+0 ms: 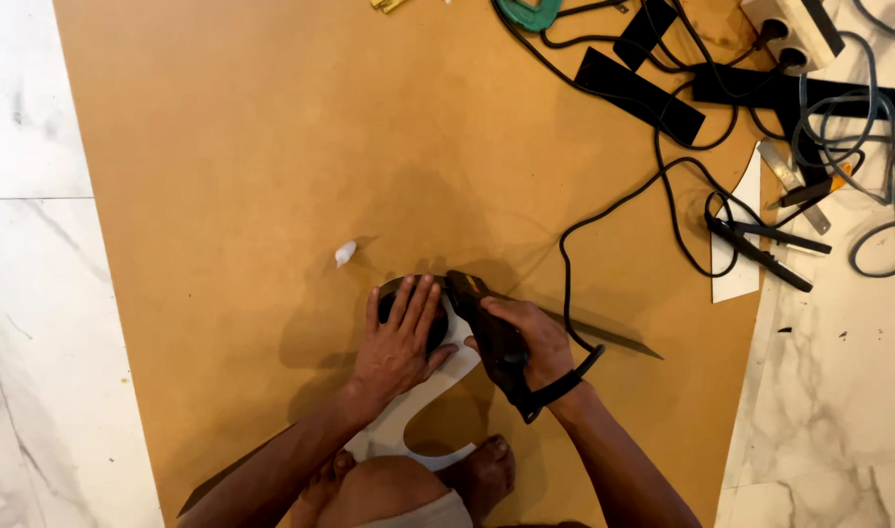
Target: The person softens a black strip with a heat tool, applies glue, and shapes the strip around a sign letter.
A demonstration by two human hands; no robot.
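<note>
Now the left hand (400,337) presses flat, fingers spread, on the white cutout (415,411); the right hand (525,344) grips the glue gun (488,330) on the board (271,176).

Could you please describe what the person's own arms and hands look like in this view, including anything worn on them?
Both forearms are bare, with no sleeves reaching into view. The left hand is bare, with no glove, ring or watch that I can make out. The right hand is also ungloved; a dark band circles its wrist, though whether that is a strap or a cable loop cannot be told.
</note>
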